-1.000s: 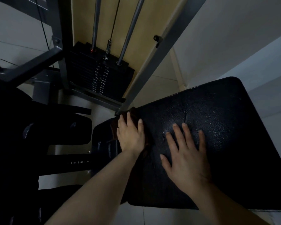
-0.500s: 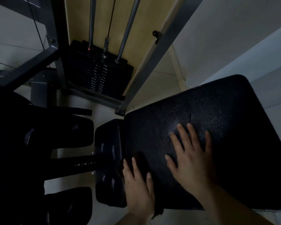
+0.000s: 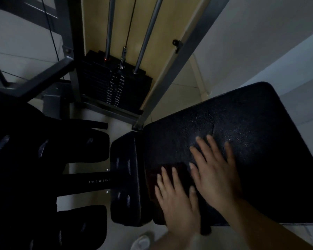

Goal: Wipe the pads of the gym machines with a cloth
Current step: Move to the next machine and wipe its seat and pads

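A person is wiping a gym machine in dim light, seen from above. At 9 o'clock, dark rollers (image 3: 90, 147) are sitting beside an adjuster bar (image 3: 98, 181) marked 5, 6, 7. At 12 o'clock, the weight stack (image 3: 114, 89) is standing inside the grey frame (image 3: 181, 65), well apart from the work.

At 6 o'clock, the left hand (image 3: 177, 201) is lying flat, fingers straight and spread, pressing a dark reddish cloth (image 3: 172, 170) onto the near left corner of the black pad (image 3: 260, 141). The cloth is showing beyond the fingertips and along the hand's left side; how far it is reaching under the palm cannot be told. Just beside it, the right hand (image 3: 217, 170) is resting open on the pad, fingers splayed, holding nothing and apparently bracing the pad. The two hands are nearly touching at the thumb.

To do this stroke well, the left hand is probably best keeping its whole palm on the cloth so that the cloth is travelling with it rather than bunching at the pad's edge. Strokes overlapping across the pebbled surface would likely be catching the speckles glinting at 1 o'clock of the right hand. The bracing hand is covering part of the pad, so it will likely need shifting for that patch to be wiped. A white shoe (image 3: 141, 240) is showing on the floor at the bottom edge.
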Available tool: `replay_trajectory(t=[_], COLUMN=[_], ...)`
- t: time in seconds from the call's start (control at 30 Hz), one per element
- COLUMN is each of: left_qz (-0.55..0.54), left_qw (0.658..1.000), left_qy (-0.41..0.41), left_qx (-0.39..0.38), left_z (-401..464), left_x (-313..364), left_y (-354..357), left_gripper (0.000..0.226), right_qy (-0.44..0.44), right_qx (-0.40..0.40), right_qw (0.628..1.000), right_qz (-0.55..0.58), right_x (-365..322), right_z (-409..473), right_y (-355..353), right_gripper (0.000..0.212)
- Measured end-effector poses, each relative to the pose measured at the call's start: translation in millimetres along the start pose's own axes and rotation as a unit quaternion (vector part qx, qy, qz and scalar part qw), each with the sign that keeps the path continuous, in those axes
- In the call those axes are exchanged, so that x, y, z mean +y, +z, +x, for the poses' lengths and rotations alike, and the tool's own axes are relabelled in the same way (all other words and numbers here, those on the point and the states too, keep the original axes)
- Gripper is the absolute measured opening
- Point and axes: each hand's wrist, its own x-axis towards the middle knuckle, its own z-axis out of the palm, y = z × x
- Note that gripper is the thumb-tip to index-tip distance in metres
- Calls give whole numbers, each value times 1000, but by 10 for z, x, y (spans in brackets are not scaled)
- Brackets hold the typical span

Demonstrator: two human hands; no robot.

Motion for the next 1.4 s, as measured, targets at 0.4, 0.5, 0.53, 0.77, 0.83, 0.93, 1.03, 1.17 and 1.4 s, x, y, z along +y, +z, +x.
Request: replay_trajectory(t=[0.4,0.5,0.53,0.77,0.83,0.93,1.03,1.17,1.4], left_qz=[2,23,26,27,21,11,9,3,-7], left_qw=[994,995,996,998,998,998,996,993,986], left_qy=[-105,-82,-69,2,17,43,69,107,167], left_qx=[36,42,45,53,55,51,50,57,25], left_z=[1962,1984,1996,2026,2022,2017,2008,1976,1924], left_x=[-57,37,82,455,553,732,916,1165,1688], left_y=[-461,-481,-483,-444,-415,-400,-397,-382,-378], left_gripper=[51,49,48,47,46,45,44,50,43], right_qy=[-55,-53,-50,36,41,29,42,56,110], right_qx=[20,23,25,86,86,90,112,125,199], right_qw=[998,997,997,993,994,994,989,979,906], right_qz=[36,49,59,67,50,51,89,154,358], right_x=[70,85,83,273,413,469,454,486,616], right_z=[0,4,9,121,185,207,189,210,130], right_y=[88,75,63,-140,-189,-181,-202,-263,-389], right_gripper=[53,52,52,63,64,62,56,55,48])
